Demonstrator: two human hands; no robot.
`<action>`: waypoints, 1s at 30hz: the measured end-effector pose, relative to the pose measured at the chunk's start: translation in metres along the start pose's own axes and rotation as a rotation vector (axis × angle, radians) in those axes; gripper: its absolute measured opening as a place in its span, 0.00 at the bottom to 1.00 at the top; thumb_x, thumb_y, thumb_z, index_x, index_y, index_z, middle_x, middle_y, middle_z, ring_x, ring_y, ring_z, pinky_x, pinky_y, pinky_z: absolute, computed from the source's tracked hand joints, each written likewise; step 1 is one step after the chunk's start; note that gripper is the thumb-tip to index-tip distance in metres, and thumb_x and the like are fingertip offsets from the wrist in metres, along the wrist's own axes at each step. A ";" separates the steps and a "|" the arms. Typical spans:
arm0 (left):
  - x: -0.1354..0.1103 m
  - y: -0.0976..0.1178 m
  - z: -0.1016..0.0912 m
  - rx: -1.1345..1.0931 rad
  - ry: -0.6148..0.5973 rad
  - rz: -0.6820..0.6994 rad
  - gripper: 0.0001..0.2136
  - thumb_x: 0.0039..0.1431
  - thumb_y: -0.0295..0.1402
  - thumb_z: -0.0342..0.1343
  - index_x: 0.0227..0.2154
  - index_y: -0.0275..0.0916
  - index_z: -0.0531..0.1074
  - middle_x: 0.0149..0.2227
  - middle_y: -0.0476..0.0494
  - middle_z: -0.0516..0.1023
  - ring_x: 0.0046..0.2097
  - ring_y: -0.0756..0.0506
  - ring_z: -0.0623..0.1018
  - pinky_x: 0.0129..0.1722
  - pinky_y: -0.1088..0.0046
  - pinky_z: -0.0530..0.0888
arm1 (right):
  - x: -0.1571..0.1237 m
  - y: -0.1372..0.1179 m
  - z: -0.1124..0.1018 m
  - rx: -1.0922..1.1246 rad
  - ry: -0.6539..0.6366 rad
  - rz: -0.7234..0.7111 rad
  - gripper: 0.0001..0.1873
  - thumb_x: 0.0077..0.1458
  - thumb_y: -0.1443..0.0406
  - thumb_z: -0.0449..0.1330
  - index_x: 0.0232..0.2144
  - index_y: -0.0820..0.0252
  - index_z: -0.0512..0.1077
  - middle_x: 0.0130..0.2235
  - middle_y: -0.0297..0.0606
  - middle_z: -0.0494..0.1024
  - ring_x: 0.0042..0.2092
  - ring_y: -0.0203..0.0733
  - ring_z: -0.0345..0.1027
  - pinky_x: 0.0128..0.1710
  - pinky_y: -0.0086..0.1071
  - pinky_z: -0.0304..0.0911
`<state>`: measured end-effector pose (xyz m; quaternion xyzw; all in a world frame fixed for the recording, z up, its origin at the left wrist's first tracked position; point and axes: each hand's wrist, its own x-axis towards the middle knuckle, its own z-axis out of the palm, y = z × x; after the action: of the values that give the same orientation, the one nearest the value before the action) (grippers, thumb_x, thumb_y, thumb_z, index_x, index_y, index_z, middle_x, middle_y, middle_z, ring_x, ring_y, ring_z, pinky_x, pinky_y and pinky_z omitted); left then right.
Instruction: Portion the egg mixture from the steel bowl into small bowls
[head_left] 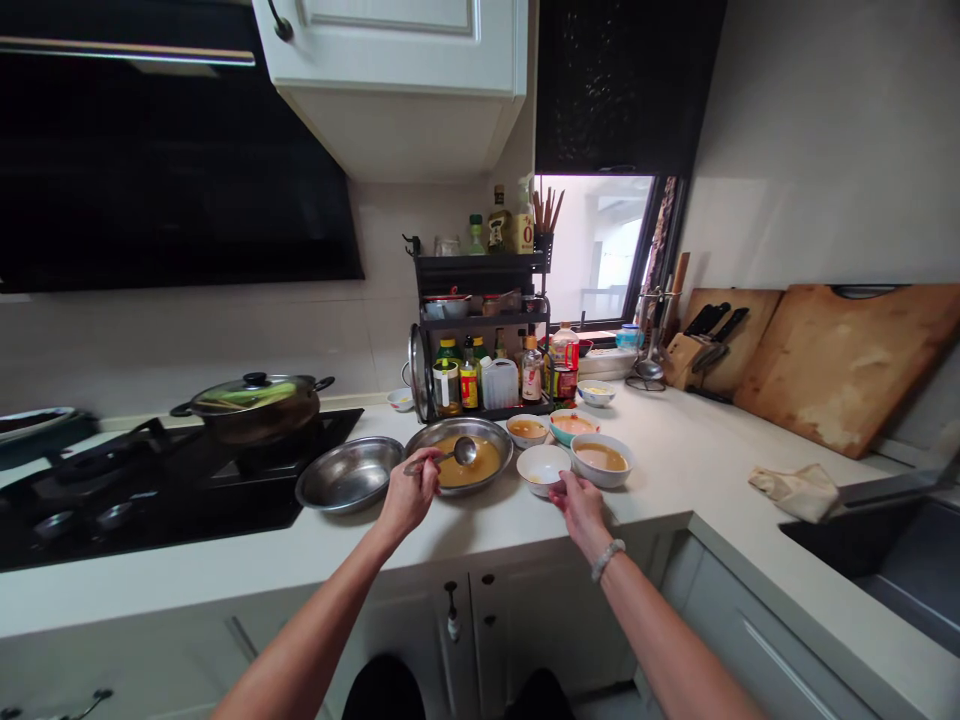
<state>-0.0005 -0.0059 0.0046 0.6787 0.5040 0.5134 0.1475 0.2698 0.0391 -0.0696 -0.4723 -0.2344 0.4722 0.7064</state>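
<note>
My left hand (411, 497) is closed round the handle of a metal ladle (465, 450). The ladle's head is over a wide steel basin (504, 436) that contains a yellowish-brown liquid (480, 468). With its fingers at the near right rim, my right hand (582, 508) grips a small white bowl (537, 468), which has little or nothing in it. Close by on the right stands a larger white bowl (626, 470) of brown liquid. Behind are a small bowl (525, 428) of similar liquid and a turquoise bowl (574, 424) with orange-red contents.
An empty-looking steel basin (351, 474) sits left, beside the black stove (255, 500) with a lidded pot (256, 415). A black rack (484, 322) of bottles stands behind. Right are cutting boards (847, 350), a knife block (684, 358), a cloth (793, 490) and the sink (900, 560).
</note>
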 end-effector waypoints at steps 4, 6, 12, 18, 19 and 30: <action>0.001 0.002 -0.004 -0.026 0.029 -0.062 0.14 0.58 0.33 0.42 0.37 0.34 0.71 0.23 0.47 0.75 0.22 0.47 0.76 0.23 0.73 0.72 | 0.009 -0.003 0.002 -0.028 0.031 0.020 0.06 0.40 0.66 0.60 0.19 0.56 0.65 0.16 0.34 0.73 0.17 0.37 0.66 0.16 0.27 0.64; 0.001 0.001 -0.004 -0.039 0.037 -0.078 0.13 0.58 0.33 0.42 0.36 0.35 0.70 0.22 0.47 0.74 0.23 0.47 0.76 0.24 0.73 0.72 | 0.012 -0.004 0.002 -0.034 0.046 0.020 0.06 0.40 0.68 0.60 0.18 0.56 0.65 0.16 0.35 0.73 0.18 0.37 0.66 0.17 0.27 0.65; 0.002 0.002 -0.001 -0.092 0.068 -0.097 0.13 0.58 0.34 0.42 0.36 0.35 0.70 0.22 0.47 0.74 0.23 0.46 0.76 0.24 0.72 0.72 | 0.006 -0.004 -0.001 -0.050 0.030 0.010 0.05 0.40 0.66 0.61 0.21 0.58 0.66 0.20 0.35 0.74 0.20 0.37 0.68 0.20 0.29 0.68; 0.002 0.004 0.002 -0.163 0.152 -0.145 0.13 0.58 0.34 0.43 0.39 0.34 0.70 0.23 0.46 0.76 0.23 0.46 0.76 0.24 0.71 0.74 | -0.015 0.003 -0.016 -0.119 0.072 -0.028 0.12 0.37 0.62 0.63 0.26 0.61 0.68 0.20 0.29 0.71 0.17 0.32 0.65 0.14 0.23 0.58; 0.002 0.004 0.003 -0.189 0.171 -0.158 0.13 0.57 0.34 0.44 0.38 0.35 0.70 0.24 0.46 0.76 0.23 0.46 0.77 0.25 0.71 0.74 | -0.020 0.004 -0.018 -0.127 0.071 -0.038 0.13 0.36 0.62 0.64 0.27 0.61 0.68 0.20 0.28 0.70 0.18 0.32 0.65 0.14 0.22 0.58; -0.003 0.039 0.048 -0.794 0.277 -0.338 0.11 0.52 0.36 0.51 0.35 0.33 0.68 0.22 0.50 0.73 0.24 0.48 0.76 0.26 0.70 0.76 | -0.075 -0.020 -0.017 -0.252 -0.176 -0.344 0.18 0.40 0.57 0.65 0.34 0.60 0.72 0.27 0.35 0.73 0.22 0.35 0.65 0.14 0.25 0.59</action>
<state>0.0614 -0.0106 0.0105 0.4026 0.3869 0.7217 0.4092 0.2584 -0.0372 -0.0508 -0.4669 -0.4292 0.3509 0.6889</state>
